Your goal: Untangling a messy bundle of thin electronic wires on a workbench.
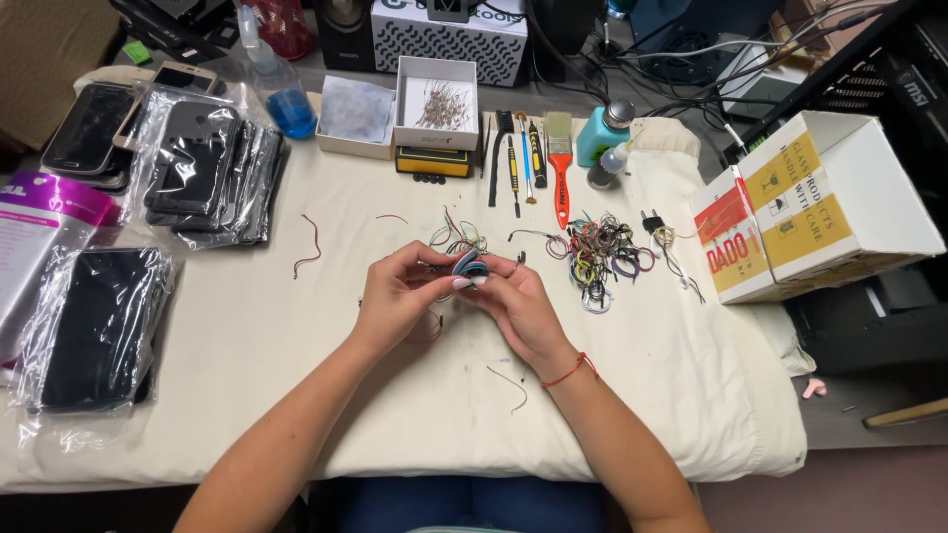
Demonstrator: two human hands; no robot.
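Pinching the small bundle of coloured wires (468, 264) between the left hand (400, 291) and right hand (513, 301), strands are best separated slowly, kept above the cream cloth (247, 326).

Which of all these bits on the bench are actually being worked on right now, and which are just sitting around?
In hand:
- small bundle of coloured wires, pinched between the left hand and the right hand
- tangled wire pile close by

Lying about:
- phones in plastic bags
- orange-handled brush
- screwdrivers
- blue spray bottle
- cardboard box
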